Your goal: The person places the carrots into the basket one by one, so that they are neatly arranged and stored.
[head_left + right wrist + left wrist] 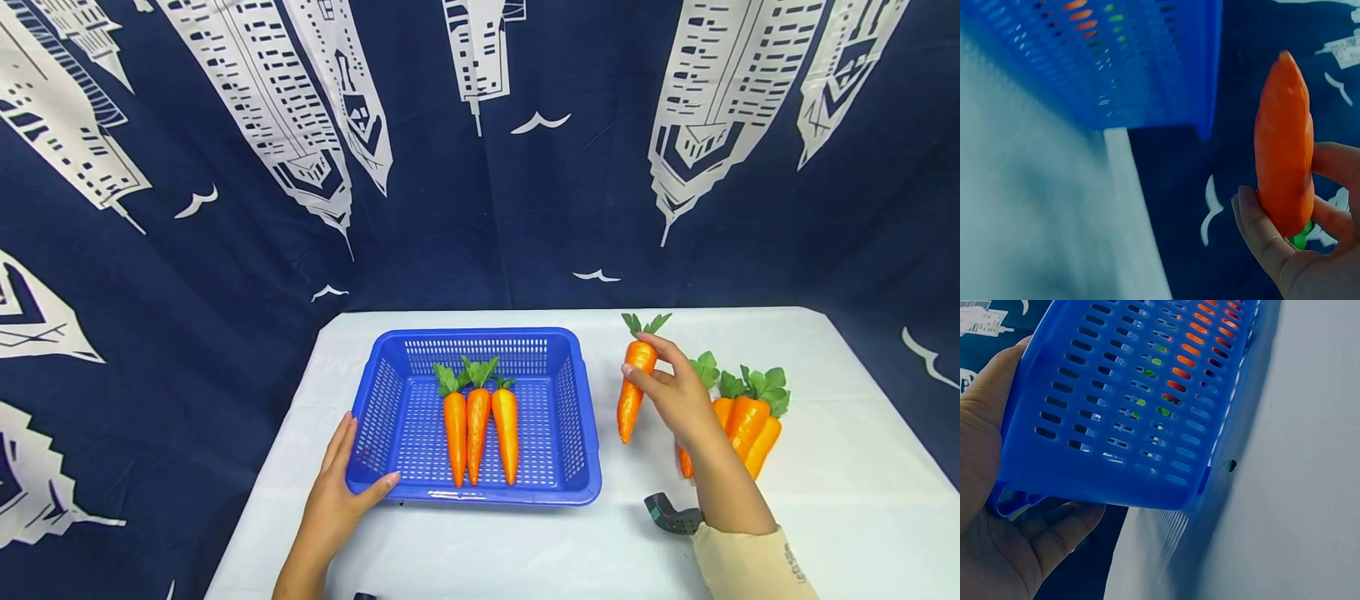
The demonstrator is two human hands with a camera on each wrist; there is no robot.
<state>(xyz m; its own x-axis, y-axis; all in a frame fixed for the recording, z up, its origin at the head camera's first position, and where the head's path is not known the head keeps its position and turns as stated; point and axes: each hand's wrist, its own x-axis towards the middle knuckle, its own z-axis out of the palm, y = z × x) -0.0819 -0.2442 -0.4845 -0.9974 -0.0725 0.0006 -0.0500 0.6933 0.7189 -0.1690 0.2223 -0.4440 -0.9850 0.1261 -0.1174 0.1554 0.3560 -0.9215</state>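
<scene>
Beyond the far edge of the white table (pixel 480 550) hangs a navy cloth (pixel 510 217) printed with upside-down white buildings (pixel 262 92) and small birds (pixel 540 122); it also shows past the left and right edges.

From the head, the scene is viewed from above and farthest off, facing forward and down, with white table (pixel 480 546), left hand (pixel 337 492), right hand (pixel 678 396) and dark blue backdrop (pixel 525 208) taken in. At the left wrist, the perforated outer wall of the blue basket (pixel 487 496) is faced from very near, past that hand, table slanted at frame right; at the right wrist, the view is aimed past a close carrot (pixel 628 408) toward basket wall, table slanted at left. Basket shared by all three views, held carrot by head and right wrist.
</scene>
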